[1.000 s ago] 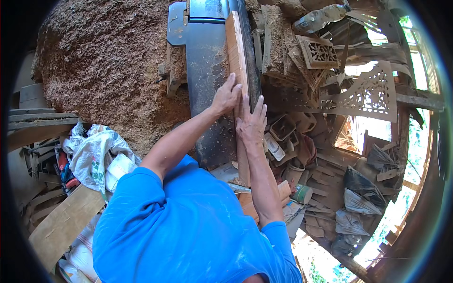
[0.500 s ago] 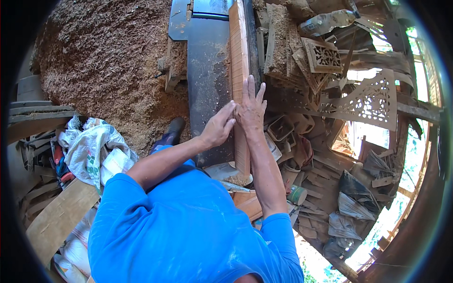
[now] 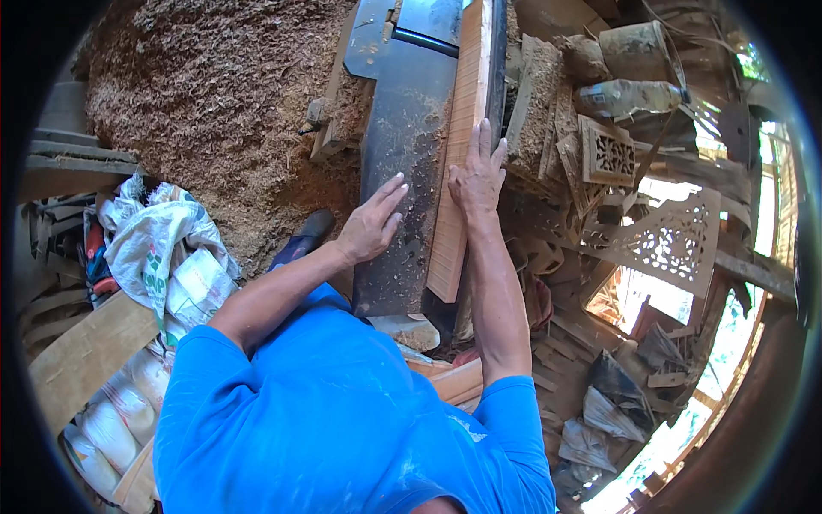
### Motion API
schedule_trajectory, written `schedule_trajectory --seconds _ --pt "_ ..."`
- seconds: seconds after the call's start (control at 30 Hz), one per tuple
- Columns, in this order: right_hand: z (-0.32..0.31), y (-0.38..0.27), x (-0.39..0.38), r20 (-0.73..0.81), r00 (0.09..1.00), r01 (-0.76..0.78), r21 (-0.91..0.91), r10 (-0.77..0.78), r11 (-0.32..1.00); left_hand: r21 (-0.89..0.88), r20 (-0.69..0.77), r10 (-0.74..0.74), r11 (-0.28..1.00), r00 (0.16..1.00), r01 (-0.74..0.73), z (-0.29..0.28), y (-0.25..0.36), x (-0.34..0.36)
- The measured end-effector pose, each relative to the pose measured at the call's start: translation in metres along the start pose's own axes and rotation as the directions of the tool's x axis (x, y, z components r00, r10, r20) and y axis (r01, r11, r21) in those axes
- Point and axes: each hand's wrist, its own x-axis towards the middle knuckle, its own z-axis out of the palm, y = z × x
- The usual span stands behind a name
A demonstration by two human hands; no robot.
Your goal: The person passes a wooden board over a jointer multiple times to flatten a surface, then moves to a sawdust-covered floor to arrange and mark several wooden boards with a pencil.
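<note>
Since the earlier frame the board (image 3: 462, 111) has slid toward the far side, its near end no longer jutting past the machine table's near edge, and the left hand (image 3: 372, 225) has come away from it, while the right hand (image 3: 477, 182) has stayed on it. A great heap of shavings (image 3: 205, 128) fills the far left. To its right stands the dark machine table (image 3: 402, 128), strewn with loose chips. The board lies lengthwise on the table's right side, along a dark upright strip (image 3: 497, 68), its far end cut off by the picture's edge. A pale woven sack (image 3: 163, 248) lies bunched at the left; a pierced fretwork panel (image 3: 629, 236) stands at the right. Farther off on that side are a dusty plastic bottle (image 3: 629, 98) and a small lattice block (image 3: 591, 146). The right hand rests on the board, fingers mostly stretched toward the far end, not wrapped around it. The left hand is loose and holds nothing, over the table; whether it touches the surface cannot be told.
</note>
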Motion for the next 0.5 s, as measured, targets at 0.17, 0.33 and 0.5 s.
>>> schedule_trajectory --seconds 0.17,0.33,0.5 --pt "0.011 0.01 0.048 -0.103 0.989 0.102 -0.058 -0.107 0.993 0.136 -0.08 0.113 0.986 0.99 -0.101 -0.011 -0.019 0.014" --pt "0.017 0.015 0.099 -0.19 0.973 0.125 -0.046 -0.131 0.991 0.174 -0.257 0.028 0.985 0.966 0.018 -0.012 -0.035 0.024" --pt "0.02 0.019 0.148 -0.184 0.968 0.158 -0.083 -0.171 0.984 0.067 -0.389 -0.149 0.98 0.909 0.19 -0.004 -0.048 0.031"
